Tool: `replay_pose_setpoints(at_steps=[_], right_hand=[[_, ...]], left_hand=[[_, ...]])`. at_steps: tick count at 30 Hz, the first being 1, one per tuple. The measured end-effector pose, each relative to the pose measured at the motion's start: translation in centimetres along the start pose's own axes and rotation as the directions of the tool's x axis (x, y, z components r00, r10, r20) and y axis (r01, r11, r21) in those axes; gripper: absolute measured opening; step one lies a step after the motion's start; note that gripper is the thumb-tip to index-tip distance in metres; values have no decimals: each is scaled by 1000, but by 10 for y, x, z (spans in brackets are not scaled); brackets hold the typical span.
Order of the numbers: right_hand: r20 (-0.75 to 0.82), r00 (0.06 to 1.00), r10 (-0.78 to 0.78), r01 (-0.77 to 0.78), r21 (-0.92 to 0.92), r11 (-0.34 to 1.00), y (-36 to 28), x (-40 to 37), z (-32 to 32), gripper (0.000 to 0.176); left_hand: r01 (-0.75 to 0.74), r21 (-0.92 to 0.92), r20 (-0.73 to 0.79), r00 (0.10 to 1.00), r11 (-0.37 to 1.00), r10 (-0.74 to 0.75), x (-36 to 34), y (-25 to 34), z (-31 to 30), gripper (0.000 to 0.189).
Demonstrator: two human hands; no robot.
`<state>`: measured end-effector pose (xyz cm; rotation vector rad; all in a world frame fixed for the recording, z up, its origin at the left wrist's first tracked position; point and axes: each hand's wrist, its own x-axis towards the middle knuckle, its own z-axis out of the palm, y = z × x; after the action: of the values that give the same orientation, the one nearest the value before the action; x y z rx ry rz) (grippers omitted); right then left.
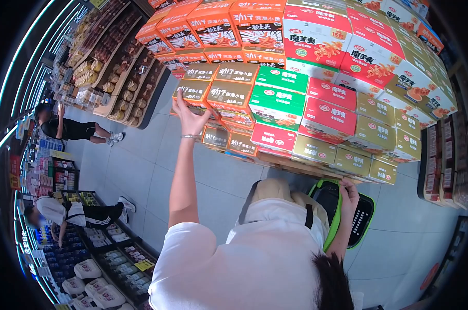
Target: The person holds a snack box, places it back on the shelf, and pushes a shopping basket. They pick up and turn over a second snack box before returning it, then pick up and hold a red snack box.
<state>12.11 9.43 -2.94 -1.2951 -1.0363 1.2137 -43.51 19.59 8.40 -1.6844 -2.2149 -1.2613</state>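
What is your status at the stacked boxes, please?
Left hand open, raised, fingers on brown box at stack edge. Right hand shut on green basket rim. Nothing in the way.

The person's left arm (183, 175) stretches forward and up, almost straight, bare from the short white sleeve to the wrist. The left hand (189, 118) is spread wide with its palm facing away, the fingers pointing up and the thumb held out to the side. The right arm (342, 232) hangs low beside the body with a slight bend, and the right hand (350, 192) is curled closed in a grip, knuckles uppermost.
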Motion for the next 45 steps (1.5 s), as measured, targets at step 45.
replay_pose_setpoints(at_steps=[45], right_hand=[[-148, 983, -107, 114, 44, 992, -43, -8, 26, 20]], left_hand=[[715, -665, 744, 661, 215, 100, -128, 203, -10, 98]])
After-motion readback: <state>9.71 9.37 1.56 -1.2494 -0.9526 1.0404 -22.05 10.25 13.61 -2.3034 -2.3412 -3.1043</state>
